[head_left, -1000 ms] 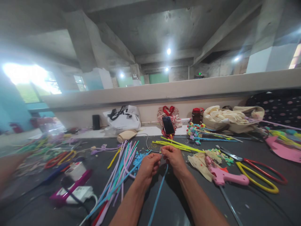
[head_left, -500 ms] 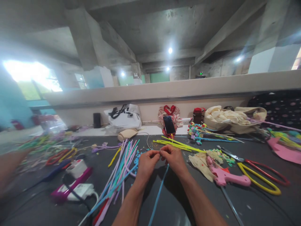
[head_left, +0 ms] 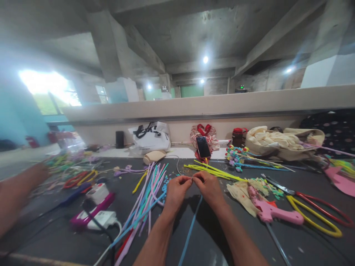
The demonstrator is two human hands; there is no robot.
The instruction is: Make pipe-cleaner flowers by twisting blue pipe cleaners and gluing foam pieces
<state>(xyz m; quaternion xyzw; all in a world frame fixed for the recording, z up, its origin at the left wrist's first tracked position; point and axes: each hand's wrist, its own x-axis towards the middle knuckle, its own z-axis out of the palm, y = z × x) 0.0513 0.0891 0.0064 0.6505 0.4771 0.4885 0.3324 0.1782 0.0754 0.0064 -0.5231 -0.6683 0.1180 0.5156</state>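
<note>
left hand (head_left: 176,190): fingertips pinched together, can't tell on what
right hand (head_left: 210,189): same pinch, tips meeting the left's
blue pipe cleaner (head_left: 190,231): skinny, slightly bowed, near side
glue gun (head_left: 277,213): pink plastic, right

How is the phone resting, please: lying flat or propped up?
Propped up: the phone leans back in front of the patterned cloth, its top edge raised.

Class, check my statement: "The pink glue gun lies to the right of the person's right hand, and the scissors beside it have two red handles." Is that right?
Not quite. In the head view, the scissors have one red and one yellow handle, beside the pink glue gun right of the right hand.
</note>
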